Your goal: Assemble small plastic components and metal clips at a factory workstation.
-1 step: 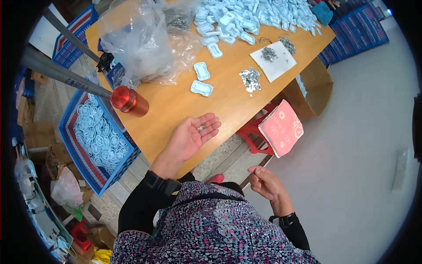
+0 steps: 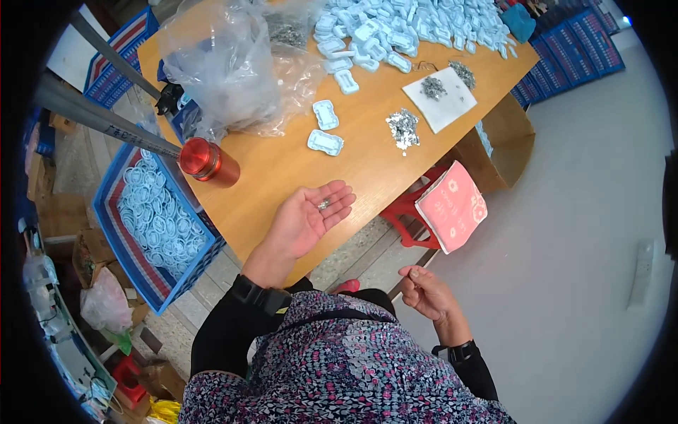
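Note:
My left hand is palm up over the near edge of the table, its fingers slightly curled, and cradles a few tiny shiny metal pieces at the base of the fingers. My right hand is off the table, low and to the right, with thumb and fingers pinched together; whatever is between them, if anything, is too small to make out. Beyond my left hand lie two light-blue plastic parts, flat and frame-shaped. Farther right is a loose pile of silvery metal pieces.
A red lidded canister stands at the table's left edge, near a grey pole. Behind it are clear plastic bags. Many light-blue parts heap at the back. A blue basket sits left, a red stool with pink cushion right.

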`<control>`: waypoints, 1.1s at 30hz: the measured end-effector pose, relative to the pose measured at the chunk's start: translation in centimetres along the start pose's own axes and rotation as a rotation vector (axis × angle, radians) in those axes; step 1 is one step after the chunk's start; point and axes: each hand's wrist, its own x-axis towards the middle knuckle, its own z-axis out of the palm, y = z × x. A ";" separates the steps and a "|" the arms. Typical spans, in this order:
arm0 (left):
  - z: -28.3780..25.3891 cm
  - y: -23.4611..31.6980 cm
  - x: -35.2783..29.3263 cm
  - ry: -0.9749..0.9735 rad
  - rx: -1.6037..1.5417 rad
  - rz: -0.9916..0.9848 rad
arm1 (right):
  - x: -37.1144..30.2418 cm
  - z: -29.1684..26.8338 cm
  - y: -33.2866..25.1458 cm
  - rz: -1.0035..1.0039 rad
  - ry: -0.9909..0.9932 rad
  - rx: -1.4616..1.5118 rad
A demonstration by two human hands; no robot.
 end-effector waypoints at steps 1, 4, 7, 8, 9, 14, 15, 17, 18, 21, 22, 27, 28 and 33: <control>0.2 0.3 -0.2 -0.016 -0.043 0.010 | 0.5 0.1 -0.2 -0.035 0.023 -0.005; 0.7 0.7 -0.1 -0.054 -0.116 0.032 | 2.1 0.9 -1.8 -0.051 0.064 0.051; 1.1 0.4 1.0 -0.087 -0.158 0.057 | 3.6 1.7 -4.6 -0.041 0.012 0.045; 1.3 0.2 1.4 -0.099 -0.173 0.064 | 4.5 1.1 -5.6 -0.022 -0.057 0.060; 1.6 0.0 2.1 -0.093 -0.176 0.072 | 5.1 1.4 -6.7 -0.014 -0.062 0.057; 4.5 -1.0 4.4 -0.092 -0.232 0.130 | 9.5 3.0 -12.2 0.044 -0.096 -0.020; 4.9 -1.7 5.1 -0.100 -0.216 0.139 | 10.5 2.7 -13.3 0.049 -0.138 -0.041; 4.9 -2.9 6.4 -0.094 -0.219 0.217 | 12.2 2.5 -14.8 0.111 -0.197 -0.066; 5.3 -3.4 7.5 -0.039 -0.240 0.216 | 13.4 2.0 -15.5 0.129 -0.182 -0.074; 6.2 -5.1 8.6 0.078 -0.209 0.240 | 14.4 2.2 -17.2 0.182 -0.207 -0.159; 7.1 -5.3 8.8 0.061 -0.191 0.266 | 14.9 1.5 -17.5 0.212 -0.234 -0.144; 7.8 -4.6 9.7 0.146 -0.176 0.365 | 16.1 1.9 -20.9 0.260 -0.327 -0.224; 7.5 -4.0 10.1 0.140 -0.176 0.377 | 15.2 2.9 -21.3 0.240 -0.210 -0.300; 10.3 -2.3 11.4 0.108 -0.223 0.420 | 13.7 2.6 -25.0 0.254 -0.399 -0.269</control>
